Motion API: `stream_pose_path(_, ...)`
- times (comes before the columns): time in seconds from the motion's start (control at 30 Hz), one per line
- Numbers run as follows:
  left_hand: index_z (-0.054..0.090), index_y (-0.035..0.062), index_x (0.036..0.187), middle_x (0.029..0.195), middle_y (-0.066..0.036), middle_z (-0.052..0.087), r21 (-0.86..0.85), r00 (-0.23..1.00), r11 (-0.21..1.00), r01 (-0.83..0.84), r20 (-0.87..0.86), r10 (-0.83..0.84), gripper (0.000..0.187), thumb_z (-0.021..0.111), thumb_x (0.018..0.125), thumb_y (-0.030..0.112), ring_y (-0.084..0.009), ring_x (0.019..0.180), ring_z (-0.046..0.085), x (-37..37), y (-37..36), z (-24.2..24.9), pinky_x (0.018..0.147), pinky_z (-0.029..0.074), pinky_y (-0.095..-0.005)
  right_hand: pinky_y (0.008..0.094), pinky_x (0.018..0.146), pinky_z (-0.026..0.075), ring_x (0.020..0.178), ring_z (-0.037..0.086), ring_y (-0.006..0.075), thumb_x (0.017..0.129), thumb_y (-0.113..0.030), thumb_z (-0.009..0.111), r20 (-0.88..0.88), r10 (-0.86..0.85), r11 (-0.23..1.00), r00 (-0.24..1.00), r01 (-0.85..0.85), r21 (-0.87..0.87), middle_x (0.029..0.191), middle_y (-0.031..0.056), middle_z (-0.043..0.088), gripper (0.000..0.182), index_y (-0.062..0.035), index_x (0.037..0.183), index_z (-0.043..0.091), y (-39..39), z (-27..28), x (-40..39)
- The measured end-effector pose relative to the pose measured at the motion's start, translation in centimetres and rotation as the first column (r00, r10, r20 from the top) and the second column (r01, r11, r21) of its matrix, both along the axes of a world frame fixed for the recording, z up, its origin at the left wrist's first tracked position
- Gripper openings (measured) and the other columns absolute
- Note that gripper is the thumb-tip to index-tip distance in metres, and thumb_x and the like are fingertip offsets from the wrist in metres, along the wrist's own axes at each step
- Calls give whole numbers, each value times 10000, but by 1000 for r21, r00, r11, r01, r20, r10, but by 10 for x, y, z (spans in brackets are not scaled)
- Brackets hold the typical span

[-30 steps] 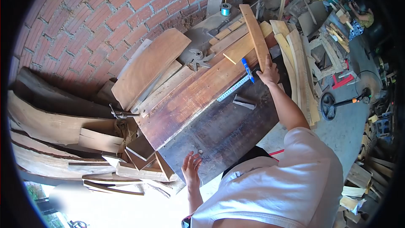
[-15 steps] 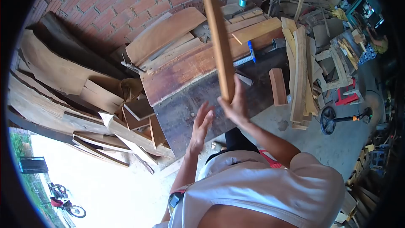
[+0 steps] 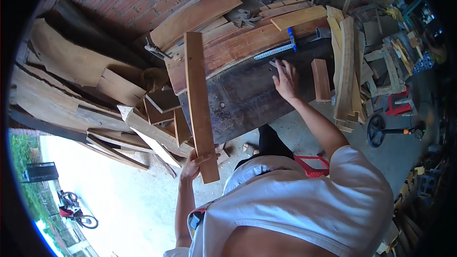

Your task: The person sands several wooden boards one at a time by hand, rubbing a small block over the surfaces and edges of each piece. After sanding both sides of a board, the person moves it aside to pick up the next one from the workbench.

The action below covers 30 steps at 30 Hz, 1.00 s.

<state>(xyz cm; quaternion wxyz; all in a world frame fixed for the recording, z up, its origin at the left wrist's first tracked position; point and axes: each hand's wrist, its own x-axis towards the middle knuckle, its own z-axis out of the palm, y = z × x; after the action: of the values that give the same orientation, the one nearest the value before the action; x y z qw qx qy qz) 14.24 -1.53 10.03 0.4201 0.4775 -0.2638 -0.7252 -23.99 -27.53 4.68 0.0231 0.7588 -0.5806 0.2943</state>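
My left hand point(image 3: 193, 164) grips the near end of a long narrow wooden board point(image 3: 199, 100), which slants up over the left edge of the dark workbench point(image 3: 247, 97). My right hand point(image 3: 285, 81) rests flat with fingers spread on the bench top, next to a small grey block point(image 3: 276, 63) and just below a steel ruler point(image 3: 273, 51) and a blue marker point(image 3: 291, 38). A wide reddish plank point(image 3: 238, 50) lies along the bench's far side.
Curved boards point(image 3: 345, 66) lean at the bench's right end, with a short brown block point(image 3: 321, 80) beside them. Offcuts point(image 3: 152, 123) and rough slabs point(image 3: 62, 71) pile up on the left under a brick wall point(image 3: 119, 0). A clamp point(image 3: 154, 50) and a red stool point(image 3: 312, 164) are nearby.
The board passed from my right hand to my left and swung down to the bench's left side. My right hand moved out onto the bench top.
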Motion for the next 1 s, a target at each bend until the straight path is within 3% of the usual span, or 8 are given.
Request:
stream_pose_path(0.23,463,-10,1454,1315,-168,650,157,981,972,173,-119,-156,644,753,914,191,-296,1100,705,-21,16,-21,928,589,-421,466,927,489,1128,575,374,873,-232,741,-186,-55,965,981,100,243,1188,118,602,507,-157,1345,575,-55,-35,-21)
stream_pose_path(0.37,494,3,1421,1275,-166,670,199,975,970,139,-201,-98,608,742,945,288,-257,1023,724,-27,-5,-35,887,592,-400,472,937,507,1101,596,417,894,-178,730,123,-132,945,984,87,314,1181,156,623,437,-103,1304,598,-64,-16,-7)
stream_pose_path(0.43,501,-6,1404,1280,-170,670,271,989,960,73,106,-105,638,739,947,370,-229,992,727,-24,-25,-45,834,593,-379,470,957,469,1125,578,383,863,-92,726,229,157,987,961,-156,-21,1225,186,575,410,-57,1255,610,-69,-19,9)
stream_pose_path(0.57,500,25,1414,1244,-191,665,194,825,981,-19,557,-94,717,775,896,437,-272,1021,707,-27,-59,-39,845,574,-418,461,949,466,1112,568,367,853,-45,721,280,287,937,916,-329,116,1202,156,570,475,-69,1311,599,-55,11,75)
stream_pose_path(0.67,407,139,1511,1365,-188,503,-36,239,998,41,971,26,907,853,770,413,-398,1255,504,-31,-59,-41,1065,421,-515,441,943,486,1103,594,359,876,-25,687,294,457,864,840,-497,77,1182,124,606,425,-96,1290,623,-66,27,116)
stream_pose_path(0.77,344,143,1553,1467,-158,412,1,-23,999,46,1000,0,999,870,744,402,-389,1325,425,-44,-33,-39,1116,352,-528,434,891,525,1066,641,369,891,-28,669,332,463,867,822,-497,23,1176,126,650,357,-64,1245,639,-114,33,143)
stream_pose_path(0.9,326,154,1571,1461,-152,415,-66,-53,986,-153,997,58,1039,902,715,278,-393,1356,390,-47,19,-62,1129,323,-533,425,879,530,1063,640,365,919,-24,623,371,292,946,882,-323,23,1196,122,655,327,-58,1243,644,-160,-7,165)
stream_pose_path(1.0,363,150,1566,1348,-167,516,-132,135,969,-209,977,162,1024,911,702,195,-392,1245,521,-44,27,-67,1029,448,-503,387,927,482,1052,576,320,892,-1,652,250,471,872,846,-489,11,1192,89,658,376,-53,1264,663,-70,5,186)
